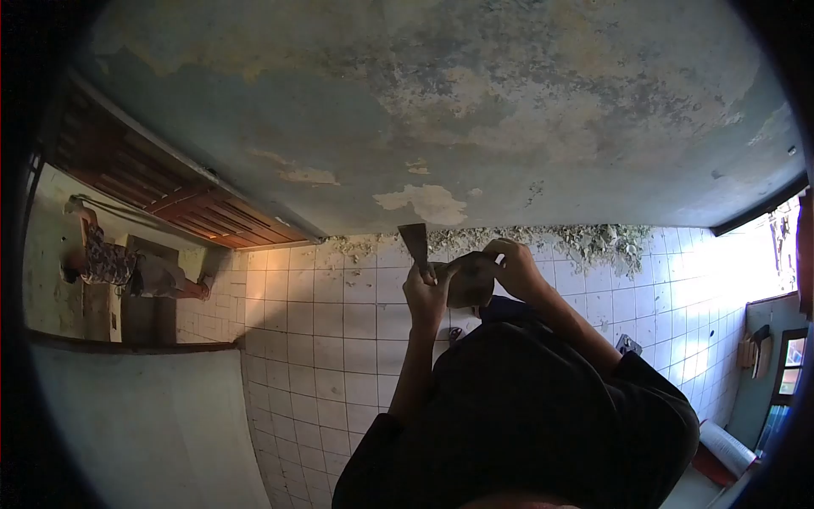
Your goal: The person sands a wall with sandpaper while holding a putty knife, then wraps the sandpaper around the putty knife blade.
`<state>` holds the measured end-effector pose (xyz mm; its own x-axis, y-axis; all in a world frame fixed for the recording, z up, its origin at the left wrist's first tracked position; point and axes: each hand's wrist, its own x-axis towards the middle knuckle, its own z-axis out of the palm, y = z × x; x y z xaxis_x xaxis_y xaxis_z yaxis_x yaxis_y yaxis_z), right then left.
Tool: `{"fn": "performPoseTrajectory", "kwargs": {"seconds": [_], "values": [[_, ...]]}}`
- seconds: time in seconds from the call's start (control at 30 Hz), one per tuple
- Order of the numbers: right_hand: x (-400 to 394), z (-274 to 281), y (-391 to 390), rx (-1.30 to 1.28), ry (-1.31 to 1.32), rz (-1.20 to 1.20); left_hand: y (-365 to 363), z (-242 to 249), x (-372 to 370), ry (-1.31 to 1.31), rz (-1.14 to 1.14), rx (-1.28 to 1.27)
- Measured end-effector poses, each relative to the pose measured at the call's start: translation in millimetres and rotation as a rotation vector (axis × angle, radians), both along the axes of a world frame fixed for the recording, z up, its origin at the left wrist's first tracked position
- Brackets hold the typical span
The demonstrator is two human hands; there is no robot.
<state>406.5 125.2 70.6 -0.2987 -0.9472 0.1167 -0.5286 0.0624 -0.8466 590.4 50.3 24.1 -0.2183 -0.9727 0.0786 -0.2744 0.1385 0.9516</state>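
My left hand (426, 295) is closed around the handle of a paint scraper (414, 243), whose dark, wide blade points up toward the wall. Between my hands is a small brown, flat sheet (471, 284); its exact kind is not clear. The fingers of my right hand (514, 267) pinch the sheet's upper right edge, and my left thumb side lies against its left edge. Ahead is the wall (509, 144), with worn grey-green paint and a bare pale patch (421, 204) low down, just beyond the scraper.
Paint flakes (593, 242) lie along the wall's foot on the white tiled floor (322, 339). A slatted wooden door (170, 191) stands at the left. Through the doorway, another person (127, 263) reaches an arm to a wall. Bright light falls on the right side.
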Motion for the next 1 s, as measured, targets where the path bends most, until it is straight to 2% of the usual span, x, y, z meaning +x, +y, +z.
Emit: {"fn": "performPoseTrajectory", "kwargs": {"seconds": [0.1,0.17,0.3,0.37,0.43,0.5,0.53,0.7,0.8,0.9,0.97,1.0], "values": [[-20.7,-3.7,-3.1,0.052,-0.059,-0.060,-8.7,6.0,-23.0,0.026,-0.051,-0.039],[-37.8,-7.6,-7.6,0.052,-0.089,-0.092,-17.8,15.0,-41.3,-0.071,-0.081,0.014],[-73.1,-27.7,-29.2,0.011,-0.120,-0.191,-46.2,6.0,-81.6,-0.027,-0.127,0.041],[-90.3,-31.6,-41.3,-0.165,0.279,-0.414,-61.5,4.6,-104.2,-0.092,-0.188,0.011],[-105.5,-16.1,-54.5,-0.088,0.179,-0.426,-74.9,7.4,-127.5,-0.171,-0.250,0.003],[-117.5,-6.0,-66.3,0.032,-0.197,-0.184,-83.3,5.3,-147.0,-0.259,-0.315,0.002],[-120.2,-10.8,-74.6,0.002,-0.308,-0.164,-87.1,1.4,-158.6,-0.267,-0.358,-0.053],[-149.6,-15.5,-100.7,0.019,-0.315,-0.139,-96.5,-10.0,-203.9,-0.291,-0.454,-0.207],[-166.8,-37.6,-110.4,0.003,-0.358,-0.076,-96.3,-15.5,-215.2,-0.308,-0.425,-0.108],[-176.5,-55.0,-122.8,0.165,-0.366,-0.143,-95.4,-30.6,-220.2,-0.419,-0.364,-0.086],[-187.3,-64.0,-137.7,-0.051,-0.318,-0.298,-98.6,-44.1,-219.3,-0.383,-0.382,-0.011],[-196.3,-53.3,-141.6,-0.086,-0.606,-0.238,-99.3,-53.3,-216.5,-0.349,-0.403,0.062]]}}
